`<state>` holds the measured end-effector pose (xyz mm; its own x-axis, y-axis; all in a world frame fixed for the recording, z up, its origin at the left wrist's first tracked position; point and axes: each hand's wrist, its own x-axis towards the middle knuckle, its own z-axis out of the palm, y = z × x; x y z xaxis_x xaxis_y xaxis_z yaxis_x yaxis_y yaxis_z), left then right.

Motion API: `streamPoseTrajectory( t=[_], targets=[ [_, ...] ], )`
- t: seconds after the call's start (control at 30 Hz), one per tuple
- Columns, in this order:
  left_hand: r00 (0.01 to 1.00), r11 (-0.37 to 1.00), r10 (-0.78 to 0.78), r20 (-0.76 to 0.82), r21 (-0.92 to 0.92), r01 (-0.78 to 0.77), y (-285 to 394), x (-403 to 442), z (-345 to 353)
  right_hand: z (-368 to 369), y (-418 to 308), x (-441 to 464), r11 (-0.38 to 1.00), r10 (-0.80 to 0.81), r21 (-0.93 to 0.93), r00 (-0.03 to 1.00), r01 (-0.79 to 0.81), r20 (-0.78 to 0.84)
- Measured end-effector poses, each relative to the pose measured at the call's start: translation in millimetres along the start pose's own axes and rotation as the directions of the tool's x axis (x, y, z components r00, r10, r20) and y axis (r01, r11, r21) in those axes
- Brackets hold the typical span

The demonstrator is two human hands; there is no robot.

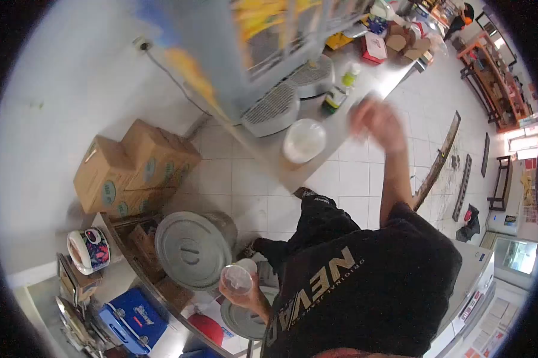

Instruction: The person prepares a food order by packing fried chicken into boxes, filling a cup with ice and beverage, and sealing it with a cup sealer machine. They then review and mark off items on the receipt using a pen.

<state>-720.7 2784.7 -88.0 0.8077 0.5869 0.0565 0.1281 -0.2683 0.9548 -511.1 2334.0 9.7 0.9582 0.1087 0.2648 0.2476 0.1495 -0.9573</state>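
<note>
a counter (339, 124) on the far side. right hand (377, 124) by its edge, too blurred to tell its grip; nearest it, just left, a bottle (339, 94) stands upright. near left, left hand (250, 297) holds a cup (239, 279).

- Cup (238, 279): clear plastic by its look, thin, smooth and glossy.
- Tub (305, 141): smooth, plastic-looking, with a soft sheen.
- Bottle (336, 97): see-through plastic by its look, glossy.
- Drip tray (272, 112): matt, plastic-looking, its top a ridged grille.
- Counter (370, 77): smooth, throwing back a bright glare.
- Floor (354, 179): smooth tile, faintly shiny.
- Cartons (155, 161): matt brown cardboard with printing.
- Bin (182, 238): grey plastic by its look, dull.
- Cooler (139, 319): smooth hard plastic, slightly glossy.
- Shirt (388, 268): matt black cloth, printed lettering.
- Plank (441, 156): rough, worn wood.
</note>
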Motion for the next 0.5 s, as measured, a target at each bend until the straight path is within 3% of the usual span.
streamPoseTrajectory(
  t=[0.03, 0.07, 0.13, 0.17, 0.2, 0.27, 0.3, 0.37, 0.43, 0.47, 0.5],
  targets=[
    [0.999, 0.999, 0.027, 0.040, 0.033, -0.028, 9, -6, 20, -58, -6, 10, 0.989, -0.133, -0.097, 0.943, 0.109, -0.304],
    [0.995, 0.996, 0.053, 0.083, 0.063, -0.059, 15, -11, 38, -118, -5, 29, 0.968, -0.247, -0.064, 0.866, 0.244, -0.434],
    [0.982, 0.986, 0.106, 0.153, 0.114, -0.124, 36, -26, 77, -227, 39, 68, 0.958, -0.219, -0.283, 0.748, 0.043, -0.627],
    [0.976, 0.980, 0.125, 0.179, 0.131, -0.150, 48, -33, 91, -275, 80, 85, 0.904, -0.154, -0.414, 0.826, -0.103, -0.542],
    [0.970, 0.976, 0.144, 0.195, 0.135, -0.172, 56, -41, 101, -329, 149, 113, 0.808, -0.211, -0.589, 0.940, 0.013, -0.268],
    [0.967, 0.984, 0.092, 0.239, 0.130, -0.126, 77, -60, 129, -342, 217, 150, 0.837, -0.110, -0.546, 0.988, 0.033, -0.108],
    [0.965, 0.986, 0.070, 0.252, 0.130, -0.105, 85, -66, 137, -339, 263, 171, 0.817, -0.030, -0.576, 0.995, -0.030, -0.095],
    [0.970, 0.986, 0.054, 0.238, 0.144, -0.090, 96, -80, 153, -312, 287, 204, 0.742, 0.093, -0.657, 0.991, -0.130, -0.091],
    [0.975, 0.988, 0.027, 0.222, 0.143, -0.060, 104, -91, 164, -276, 248, 215, 0.625, 0.170, -0.753, 0.978, -0.204, -0.124],
    [0.976, 0.990, 0.007, 0.218, 0.136, -0.038, 110, -96, 166, -276, 251, 225, 0.599, 0.202, -0.791, 0.979, -0.127, -0.004],
    [0.976, 0.992, -0.013, 0.216, 0.125, -0.014, 115, -100, 170, -273, 249, 226, 0.559, 0.211, -0.816, 0.977, -0.146, -0.030]
  ],
)
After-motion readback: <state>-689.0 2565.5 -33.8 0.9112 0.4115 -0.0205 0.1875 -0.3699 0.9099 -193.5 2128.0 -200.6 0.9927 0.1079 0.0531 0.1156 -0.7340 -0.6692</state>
